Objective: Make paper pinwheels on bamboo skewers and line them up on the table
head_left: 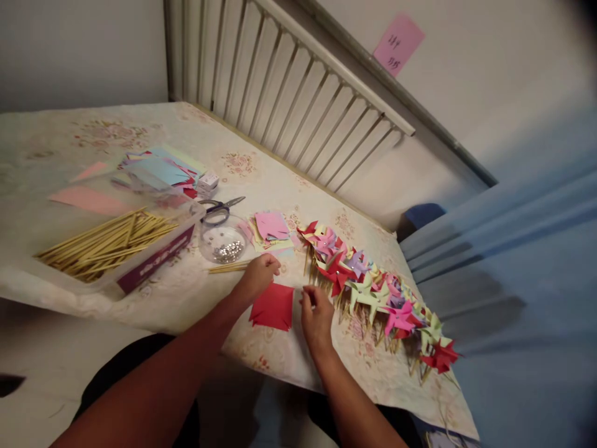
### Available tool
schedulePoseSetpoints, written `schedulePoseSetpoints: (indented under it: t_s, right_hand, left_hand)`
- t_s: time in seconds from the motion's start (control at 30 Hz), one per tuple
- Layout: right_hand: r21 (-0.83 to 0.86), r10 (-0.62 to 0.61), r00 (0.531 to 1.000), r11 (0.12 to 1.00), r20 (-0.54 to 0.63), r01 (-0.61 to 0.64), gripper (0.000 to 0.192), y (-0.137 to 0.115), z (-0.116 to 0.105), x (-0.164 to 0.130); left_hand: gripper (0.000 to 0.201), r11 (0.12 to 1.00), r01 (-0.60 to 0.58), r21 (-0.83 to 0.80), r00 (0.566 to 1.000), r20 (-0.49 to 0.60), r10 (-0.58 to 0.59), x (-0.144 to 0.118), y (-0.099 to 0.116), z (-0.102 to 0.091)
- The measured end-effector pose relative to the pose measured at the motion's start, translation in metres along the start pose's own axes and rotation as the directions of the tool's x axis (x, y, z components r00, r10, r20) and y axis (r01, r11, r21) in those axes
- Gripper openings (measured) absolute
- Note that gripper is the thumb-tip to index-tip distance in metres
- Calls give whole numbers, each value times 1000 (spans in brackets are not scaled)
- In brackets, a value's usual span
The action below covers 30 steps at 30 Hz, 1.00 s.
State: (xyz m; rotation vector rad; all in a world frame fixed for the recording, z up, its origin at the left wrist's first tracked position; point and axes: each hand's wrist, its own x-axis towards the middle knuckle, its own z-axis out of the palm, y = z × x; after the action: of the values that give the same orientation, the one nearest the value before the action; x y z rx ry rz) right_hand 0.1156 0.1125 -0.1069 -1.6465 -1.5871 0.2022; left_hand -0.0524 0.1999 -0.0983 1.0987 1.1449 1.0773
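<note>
Flat, the red paper square [273,306] lies tilted; both hands [261,277] [316,317] pinch its top corners.

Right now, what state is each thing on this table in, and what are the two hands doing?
left hand: fingers curled, resting at the red paper's top edge
right hand: fingertips pinching at the red paper's right corner
red paper square: flat on the cloth, edges cut
pinwheels: finished, lying in a row
scissors: lying closed
clear bowl: upright, small shiny bits inside
wooden sticks: piled in a tray
coloured papers: stacked loosely
</note>
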Motion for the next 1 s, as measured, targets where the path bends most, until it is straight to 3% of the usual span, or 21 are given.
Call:
schedulePoseSetpoints:
  t_s: [0.07, 0.13, 0.23, 0.3, 0.5, 0.83, 1.0]
  right_hand:
    - [-75, -35, 999, 997, 22, 37, 22, 27, -19, -39]
    - [-114, -128, 991, 985, 49, 133, 25, 54, -37, -71]
    - [-184, -250, 968, 951, 11, 248, 27, 84, -58, -99]
    - [-212, -278, 960, 938, 4, 273, 30, 96, -64, -107]
    - [-257, -283, 959, 927, 4, 275, 38, 100, -59, -106]
    - [-275, -263, 964, 924, 45, 265, 38, 102, -57, -106]
    - [-289, -279, 959, 915, 50, 281, 36, 103, -58, -106]
  left_hand:
    - [10, 978, -133, 159, 985, -87, 148, -10, -3, 1]
    - [12, 908, -260, 328, 949, -84, 302, -24, -7, 3]
    - [22, 727, -408, 552, 883, 35, 469, -49, -16, 9]
    - [30, 603, -456, 654, 853, 128, 507, -63, -27, 14]
    - [50, 370, -460, 807, 846, 273, 459, -85, -62, 30]
    - [57, 197, -365, 910, 904, 297, 307, -93, -68, 32]
    - [56, 175, -334, 926, 918, 277, 284, -100, -69, 26]
